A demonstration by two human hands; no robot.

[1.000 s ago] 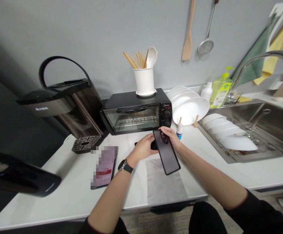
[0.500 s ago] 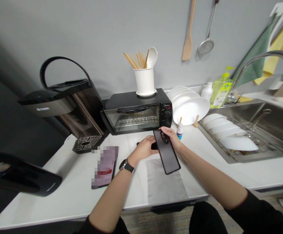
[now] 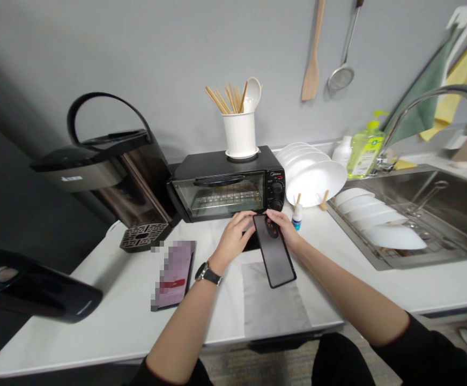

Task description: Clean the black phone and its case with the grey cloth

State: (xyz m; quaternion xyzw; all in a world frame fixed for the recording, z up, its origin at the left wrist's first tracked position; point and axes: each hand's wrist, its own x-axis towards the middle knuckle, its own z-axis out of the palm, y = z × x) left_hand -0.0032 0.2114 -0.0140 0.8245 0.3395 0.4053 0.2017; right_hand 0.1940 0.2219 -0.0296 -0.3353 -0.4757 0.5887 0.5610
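Observation:
A dark smartphone point(image 3: 279, 260) is tilted over the counter, its grey back and round camera patch facing me. My right hand point(image 3: 284, 226) grips it by the upper right edge, fingers closed. At its upper left corner, my left hand point(image 3: 235, 236), with a watch on the wrist, has fingers and thumb closed against the edge; the fingertips are partly hidden. Below the left thumb a black object point(image 3: 251, 242) shows, mostly covered by hand and phone. Beneath the phone's lower end lies a grey cloth point(image 3: 265, 313). A small white bottle with a blue label point(image 3: 296, 217) stands beside my right hand.
A tablet-like device with a blurred screen point(image 3: 175, 273) lies left of my left arm. Behind the hands stands a toaster oven point(image 3: 221, 161) bearing a white utensil holder point(image 3: 239, 134). Left is a black water dispenser point(image 3: 116, 166); right are racked plates point(image 3: 317, 182) and a sink point(image 3: 402, 262).
My left hand has moved up and away from the black object to the phone's upper corner. The phone has shifted very slightly left; my right hand keeps its grip.

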